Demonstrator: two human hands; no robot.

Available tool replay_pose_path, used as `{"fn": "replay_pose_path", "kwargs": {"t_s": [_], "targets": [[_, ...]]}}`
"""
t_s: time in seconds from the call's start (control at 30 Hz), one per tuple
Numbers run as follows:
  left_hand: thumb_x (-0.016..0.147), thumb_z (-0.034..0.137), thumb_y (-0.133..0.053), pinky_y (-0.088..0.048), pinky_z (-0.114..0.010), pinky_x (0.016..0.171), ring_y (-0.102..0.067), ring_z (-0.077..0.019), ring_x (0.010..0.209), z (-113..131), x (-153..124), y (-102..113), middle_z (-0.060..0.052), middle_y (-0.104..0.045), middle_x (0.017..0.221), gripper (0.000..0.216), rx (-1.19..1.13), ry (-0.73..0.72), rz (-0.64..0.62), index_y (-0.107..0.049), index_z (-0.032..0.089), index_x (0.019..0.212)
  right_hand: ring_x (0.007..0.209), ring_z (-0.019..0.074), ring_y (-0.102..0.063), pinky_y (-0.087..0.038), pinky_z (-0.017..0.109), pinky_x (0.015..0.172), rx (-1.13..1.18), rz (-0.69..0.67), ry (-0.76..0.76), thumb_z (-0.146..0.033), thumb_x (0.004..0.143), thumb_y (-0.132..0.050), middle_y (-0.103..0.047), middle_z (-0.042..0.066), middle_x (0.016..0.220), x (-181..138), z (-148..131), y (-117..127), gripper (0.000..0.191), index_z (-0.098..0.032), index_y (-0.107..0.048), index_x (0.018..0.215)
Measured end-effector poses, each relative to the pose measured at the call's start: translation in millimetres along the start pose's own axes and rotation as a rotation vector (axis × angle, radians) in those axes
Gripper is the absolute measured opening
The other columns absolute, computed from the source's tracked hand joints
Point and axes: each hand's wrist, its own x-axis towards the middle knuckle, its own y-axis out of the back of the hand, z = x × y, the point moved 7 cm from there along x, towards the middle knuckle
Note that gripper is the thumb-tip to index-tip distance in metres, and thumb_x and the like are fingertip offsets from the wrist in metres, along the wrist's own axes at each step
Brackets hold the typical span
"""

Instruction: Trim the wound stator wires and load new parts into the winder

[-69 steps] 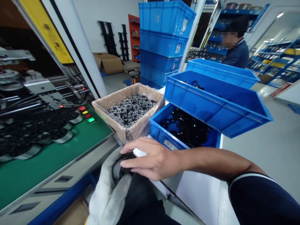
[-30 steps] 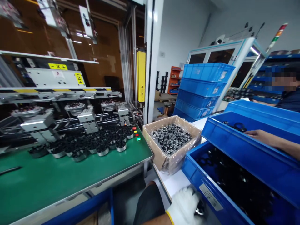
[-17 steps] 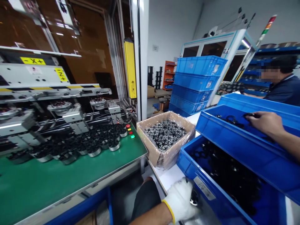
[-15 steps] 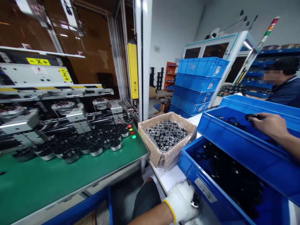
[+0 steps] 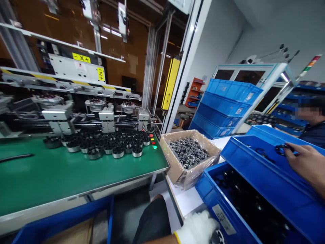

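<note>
While a multi-station machine [image 5: 76,73] is filling the far left, a green worktop [image 5: 76,183] is stretching in front of it, bearing a cluster of black-topped metal cores [image 5: 118,150]. At the right, an upper blue crate [image 5: 254,166] is overhanging a lower blue crate [image 5: 203,188], and a plastic-wrapped cardboard box [image 5: 175,173] is sitting beside them, holding more slotted cores [image 5: 189,156]. Low down, the gloved left hand [image 5: 199,227] is curling round a metal core [image 5: 217,237] just beside the lower crate's labelled wall. The bare right hand [image 5: 306,162] is pinching a black slotted ring [image 5: 279,149] between thumb and fingers, over the inside of the upper crate.

Judging by its look, the core is probably weighing more and feeling smoother, so cupping its outer wall is making sense. The ring is looking like moulded plastic, likely light and stiff, its thin teeth perhaps the fragile part, so its rim is seeming the best hold.

The bottom edge is cutting off the core and some of the glove, so exact finger placement is escaping view. Dark pieces [image 5: 256,203] in the lower crate are merging into shadow.
</note>
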Motion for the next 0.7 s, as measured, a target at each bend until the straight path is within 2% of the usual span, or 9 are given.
{"fn": "replay_pose_path", "kwargs": {"t_s": [0.07,0.13,0.23,0.3,0.4,0.47,0.53,0.6,0.7], "targets": [[0.061,0.028,-0.078,-0.057,-0.042,0.091,-0.071,-0.0325,0.108,4,-32,36,-0.004,-0.072,0.123,0.063,-0.186,-0.026,0.189,-0.068,0.032,0.123,0.06,0.0178,-0.055,-0.038,0.033,0.055,0.055,0.037,-0.02,-0.006,0.068,-0.084,-0.068,0.013,0.074,-15,-30,21,0.01,-0.012,-0.081,0.076],[0.059,0.017,-0.073,-0.056,-0.035,0.089,-0.072,-0.0253,0.102,2,-66,73,0.0,-0.074,0.116,0.059,-0.369,-0.014,0.355,-0.066,0.029,0.116,0.068,0.0191,-0.061,-0.046,0.034,0.063,0.236,0.044,0.059,-0.008,0.072,-0.078,-0.069,0.012,0.08,-43,-76,39,0.015,-0.014,-0.08,0.086],[0.062,0.004,-0.059,-0.052,-0.03,0.095,-0.069,-0.0194,0.107,0,-103,119,-0.001,-0.069,0.122,0.061,-0.398,-0.09,0.556,-0.063,0.028,0.118,0.064,0.0149,-0.063,-0.053,0.028,0.063,0.689,-0.081,0.231,-0.016,0.081,-0.07,-0.067,0.005,0.08,-106,-157,54,0.021,-0.018,-0.073,0.101],[0.064,0.005,-0.062,-0.05,-0.032,0.101,-0.067,-0.0206,0.114,-16,-113,133,0.0,-0.068,0.128,0.066,-0.43,-0.036,0.605,-0.063,0.03,0.125,0.065,0.0128,-0.064,-0.053,0.024,0.059,0.953,-0.196,0.264,-0.015,0.085,-0.067,-0.066,0.003,0.083,-149,-200,58,0.014,-0.02,-0.065,0.098],[0.071,0.02,-0.074,-0.048,-0.036,0.104,-0.065,-0.0242,0.118,-54,-111,131,-0.003,-0.069,0.129,0.069,-0.678,0.117,0.62,-0.059,0.029,0.137,0.073,0.0134,-0.065,-0.053,0.021,0.058,1.209,-0.339,0.373,-0.006,0.084,-0.059,-0.065,0.004,0.087,-199,-246,63,0.017,-0.019,-0.062,0.094],[0.082,0.036,-0.071,-0.053,-0.034,0.09,-0.067,-0.0218,0.104,-72,-104,118,-0.005,-0.07,0.12,0.067,-0.952,0.111,0.636,-0.053,0.027,0.146,0.074,0.0133,-0.063,-0.052,0.021,0.058,1.27,-0.404,0.435,-0.003,0.083,-0.058,-0.064,0.004,0.086,-219,-260,62,0.019,-0.018,-0.064,0.094],[0.086,0.05,-0.068,-0.054,-0.029,0.07,-0.065,-0.0172,0.082,-77,-94,101,-0.006,-0.071,0.109,0.07,-1.209,0.037,0.597,-0.05,0.026,0.148,0.072,0.0122,-0.062,-0.052,0.02,0.058,1.295,-0.43,0.449,-0.004,0.083,-0.06,-0.065,0.005,0.086,-229,-262,58,0.018,-0.017,-0.065,0.095],[0.076,0.054,-0.077,-0.053,-0.026,0.062,-0.066,-0.0172,0.079,-71,-84,85,-0.007,-0.07,0.112,0.079,-1.354,-0.028,0.529,-0.052,0.027,0.146,0.07,0.0111,-0.06,-0.052,0.019,0.058,1.31,-0.409,0.429,-0.007,0.084,-0.062,-0.065,0.005,0.087,-232,-259,54,0.016,-0.016,-0.066,0.096],[0.053,0.034,-0.09,-0.061,-0.032,0.078,-0.07,-0.0279,0.105,-55,-79,79,-0.009,-0.068,0.13,0.098,-1.252,-0.074,0.516,-0.054,0.028,0.144,0.069,0.0101,-0.059,-0.053,0.018,0.058,1.3,-0.37,0.385,-0.009,0.085,-0.065,-0.065,0.005,0.088,-232,-254,50,0.012,-0.015,-0.066,0.096]]}}
